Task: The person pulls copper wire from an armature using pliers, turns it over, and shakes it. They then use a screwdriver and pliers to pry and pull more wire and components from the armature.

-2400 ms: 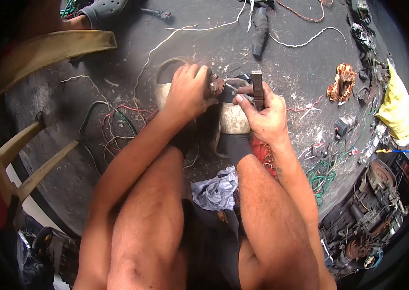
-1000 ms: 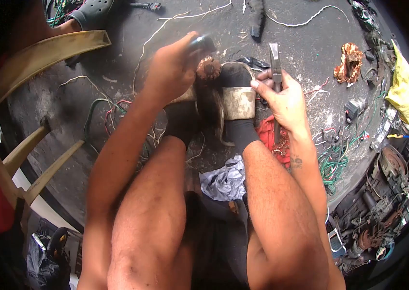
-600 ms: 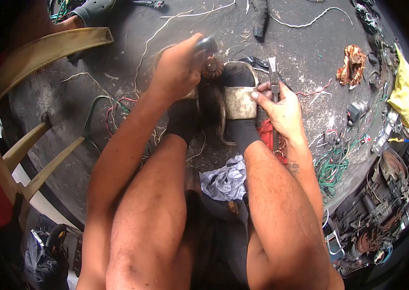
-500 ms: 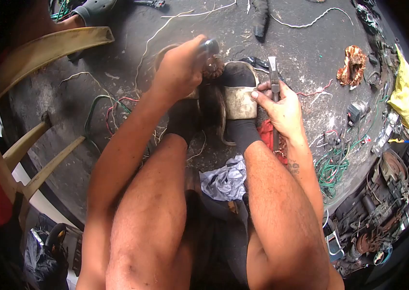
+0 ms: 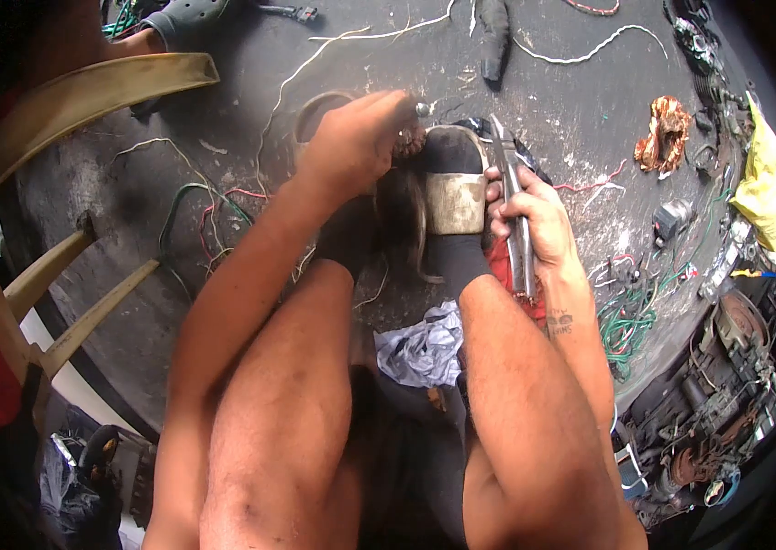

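My left hand (image 5: 356,137) is closed in a fist above the gap between the sandals; a small rounded silver end (image 5: 422,109) pokes out past its fingers, the rest being hidden. Right beside those fingers is a frayed brown, copper-like clump (image 5: 409,142), atop a dark shape (image 5: 397,197) held between the feet. My right hand (image 5: 535,215) grips metal pliers (image 5: 516,220), jaws pointing up and handles down, beside the right sandal (image 5: 457,202). Under the pliers lies red cloth (image 5: 501,264).
A coil of copper wire (image 5: 663,136) lies at right, near a yellow bag (image 5: 770,197). Green wires (image 5: 628,328) and greasy machine parts (image 5: 709,394) are at lower right. A crumpled grey cloth (image 5: 420,346) lies between my legs. A yellowish chair (image 5: 104,92) stands at left, near another person's clog (image 5: 186,20).
My left fist has come down slightly and to the right. In my right hand the pliers have turned, showing both handles, and the fingers have wrapped further around them.
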Demonstrator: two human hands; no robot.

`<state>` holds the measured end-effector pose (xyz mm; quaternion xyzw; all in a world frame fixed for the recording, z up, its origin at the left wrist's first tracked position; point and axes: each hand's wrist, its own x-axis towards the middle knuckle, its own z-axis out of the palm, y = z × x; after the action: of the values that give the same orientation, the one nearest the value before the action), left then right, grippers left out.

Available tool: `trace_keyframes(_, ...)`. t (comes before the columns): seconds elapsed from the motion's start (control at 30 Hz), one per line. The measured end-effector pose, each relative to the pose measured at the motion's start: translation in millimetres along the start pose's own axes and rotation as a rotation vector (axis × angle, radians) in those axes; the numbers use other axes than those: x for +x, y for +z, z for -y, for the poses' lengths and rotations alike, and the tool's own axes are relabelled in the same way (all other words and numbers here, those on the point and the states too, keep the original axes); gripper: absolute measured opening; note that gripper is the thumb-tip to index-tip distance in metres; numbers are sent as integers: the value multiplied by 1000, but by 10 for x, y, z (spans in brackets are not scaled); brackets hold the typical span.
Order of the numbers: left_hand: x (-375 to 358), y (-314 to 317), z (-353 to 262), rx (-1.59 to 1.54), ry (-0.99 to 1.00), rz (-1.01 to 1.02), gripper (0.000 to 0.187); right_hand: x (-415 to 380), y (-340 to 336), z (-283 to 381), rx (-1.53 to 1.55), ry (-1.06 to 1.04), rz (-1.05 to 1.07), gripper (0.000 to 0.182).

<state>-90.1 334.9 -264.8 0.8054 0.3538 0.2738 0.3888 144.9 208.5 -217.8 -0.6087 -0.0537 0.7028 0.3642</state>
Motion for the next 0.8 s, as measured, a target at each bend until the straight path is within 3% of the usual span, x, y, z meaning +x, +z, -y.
trace_keyframes(0.07,-11,-11,-13,-29,-41,23,35,-120,134,219,-30,125,25,56)
trace_keyframes(0.13,-31,-5,9,-38,-16,31,40,-239,253,369,-734,-101,-68,60)
trace_keyframes(0.17,-27,-19,9,-62,-38,70,44,-230,404,403,-850,-454,-100,56)
trace_keyframes(0.2,-21,-2,16,-59,-36,55,44,-449,513,526,-969,-431,-231,53)
trace_keyframes(0.27,-29,35,26,-37,40,-19,35,-677,680,722,-1234,-800,-193,54)
trace_keyframes(0.33,-53,49,21,-41,35,-22,34,-807,885,732,-1152,-1087,-218,57)
trace_keyframes(0.37,-63,76,47,-83,43,-21,34,-730,907,587,-879,-1060,-158,53)
trace_keyframes(0.4,-54,80,82,-121,56,-25,33,-439,676,476,-965,-1304,-32,45)
trace_keyframes(0.43,-57,20,68,-39,8,64,30,-319,691,439,-1170,-1169,-79,43)
trace_keyframes(0.47,-18,80,63,-159,114,-128,35,-251,711,434,-1371,-1022,-132,41)
trace_keyframes(0.53,-25,-10,40,-16,-49,70,35,-160,711,489,-1533,-718,-167,39)
trace_keyframes(0.6,-25,23,91,-39,-11,39,34,-274,750,634,-1531,-806,-178,40)
trace_keyframes(0.67,-113,63,74,-77,4,-19,30,-533,903,807,-1151,-1052,-172,38)
trace_keyframes(0.73,-106,112,87,-166,-29,-63,30,-514,839,731,-796,-1091,-205,41)
trace_keyframes(0.8,-107,123,75,-137,-18,-33,32,-484,685,807,-993,-891,-289,39)
